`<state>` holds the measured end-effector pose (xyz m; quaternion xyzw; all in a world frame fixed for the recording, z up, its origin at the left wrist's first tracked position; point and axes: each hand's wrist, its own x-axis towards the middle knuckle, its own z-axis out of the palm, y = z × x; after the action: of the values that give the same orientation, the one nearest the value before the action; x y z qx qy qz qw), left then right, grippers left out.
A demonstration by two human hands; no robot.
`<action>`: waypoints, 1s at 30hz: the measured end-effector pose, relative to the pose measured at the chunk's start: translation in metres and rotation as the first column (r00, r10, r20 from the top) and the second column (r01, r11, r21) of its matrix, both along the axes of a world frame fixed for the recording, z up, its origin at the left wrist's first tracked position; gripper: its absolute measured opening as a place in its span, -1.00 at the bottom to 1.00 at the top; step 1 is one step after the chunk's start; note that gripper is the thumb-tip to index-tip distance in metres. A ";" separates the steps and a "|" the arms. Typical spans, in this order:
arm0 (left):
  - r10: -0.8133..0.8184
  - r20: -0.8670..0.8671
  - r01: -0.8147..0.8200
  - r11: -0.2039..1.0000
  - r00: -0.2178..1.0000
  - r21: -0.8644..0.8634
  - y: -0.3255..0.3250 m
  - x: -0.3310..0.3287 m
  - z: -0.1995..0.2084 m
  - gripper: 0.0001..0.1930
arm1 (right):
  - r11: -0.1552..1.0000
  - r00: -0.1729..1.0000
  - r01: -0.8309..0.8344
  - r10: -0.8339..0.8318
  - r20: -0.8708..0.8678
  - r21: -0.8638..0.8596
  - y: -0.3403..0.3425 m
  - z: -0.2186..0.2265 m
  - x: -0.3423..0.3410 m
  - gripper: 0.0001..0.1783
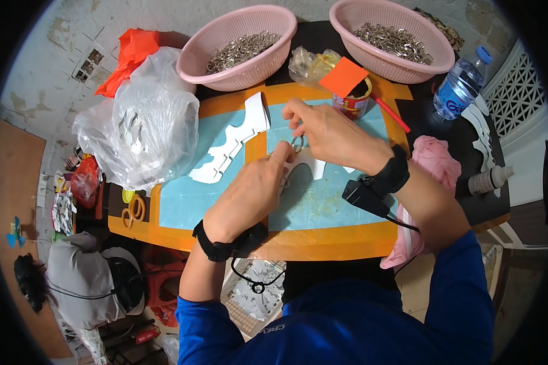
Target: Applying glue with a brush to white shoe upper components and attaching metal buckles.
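Over the blue work surface (pixel 213 207) my two hands come together near its middle. My left hand (pixel 246 188) is closed, its fingers pinched at the edge of a small white cut-out piece (pixel 310 163) with curved notches. My right hand (pixel 338 134) has its fingers curled round a silver metal ring (pixel 297 143), just above that piece and by my left fingertips. Part of the ring and the exact grip are hidden by the fingers. A longer white notched strip (pixel 231 143) lies to the left of my hands.
Two pink baskets (pixel 192 70) of metal rings stand at the back. A clear plastic bag (pixel 155 121) lies left. Behind my right hand are a tin (pixel 353 104) with an orange card (pixel 343 77) and a red stick (pixel 393 115). A water bottle (pixel 460 85) and pink cloth (pixel 435 161) are right.
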<state>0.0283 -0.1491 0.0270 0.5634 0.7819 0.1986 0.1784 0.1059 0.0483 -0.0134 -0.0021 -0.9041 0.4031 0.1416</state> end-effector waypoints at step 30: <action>0.193 0.584 -0.346 0.924 0.789 0.162 0.012 -0.027 -0.017 -0.84 | 0.986 0.999 -0.009 0.002 -0.040 -0.166 -0.005 -0.013 -0.008 -0.53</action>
<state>0.0009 -0.1374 0.0099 0.3807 0.7352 0.4786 0.2924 0.0980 0.0433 -0.0263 -0.0033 -0.8644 0.4773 0.1578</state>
